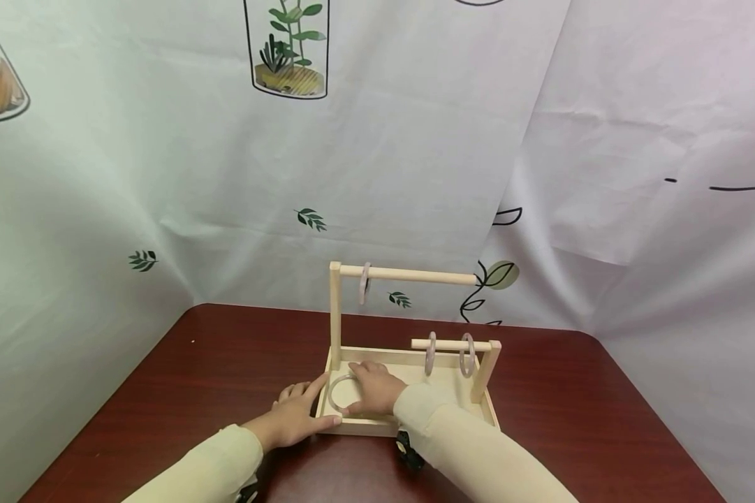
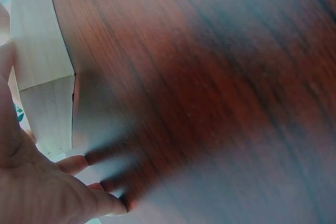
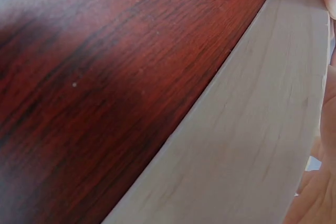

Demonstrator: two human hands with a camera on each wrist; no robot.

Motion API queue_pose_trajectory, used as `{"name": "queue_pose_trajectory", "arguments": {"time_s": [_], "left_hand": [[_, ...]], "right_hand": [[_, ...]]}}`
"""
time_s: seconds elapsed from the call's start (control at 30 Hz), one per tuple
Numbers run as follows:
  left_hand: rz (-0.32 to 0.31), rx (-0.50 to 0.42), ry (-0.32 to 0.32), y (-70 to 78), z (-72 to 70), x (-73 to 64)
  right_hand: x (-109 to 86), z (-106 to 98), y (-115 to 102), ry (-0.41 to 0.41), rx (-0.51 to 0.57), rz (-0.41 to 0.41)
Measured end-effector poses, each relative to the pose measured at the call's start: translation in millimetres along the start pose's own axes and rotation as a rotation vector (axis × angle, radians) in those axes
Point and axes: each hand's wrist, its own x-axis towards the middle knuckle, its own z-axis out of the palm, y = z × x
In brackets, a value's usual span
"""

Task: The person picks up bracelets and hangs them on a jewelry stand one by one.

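Observation:
In the head view, my right hand (image 1: 376, 388) reaches into a pale wooden tray stand (image 1: 390, 427). Its thumb and fingers hold a pale bangle (image 1: 330, 395) from two sides, close over the tray floor at the left end. My left hand (image 1: 294, 413) rests at the tray's front left corner, thumb along the front and index finger on the left side, its fingers spread. The left wrist view shows this hand (image 2: 37, 187) beside the wooden corner (image 2: 47, 85). In the right wrist view the tray's front wall (image 3: 247, 119) hides most of the hand.
One bangle (image 1: 363, 285) hangs on the tall post's bar (image 1: 421, 275). Two more, a left bangle (image 1: 430, 358) and a right bangle (image 1: 463, 355), hang on the lower bar (image 1: 446, 344). Beneath is a dark red wooden table (image 1: 226, 356), with a printed white cloth (image 1: 415, 161) behind.

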Motion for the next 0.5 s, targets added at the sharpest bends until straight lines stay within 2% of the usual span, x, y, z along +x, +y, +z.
{"name": "queue_pose_trajectory", "arguments": {"time_s": [0.5], "left_hand": [[-0.004,0.015,0.006,-1.9,2.5,2.2]], "right_hand": [[-0.3,-4.3,-7.5,-0.042,-0.098,-0.006]]}}
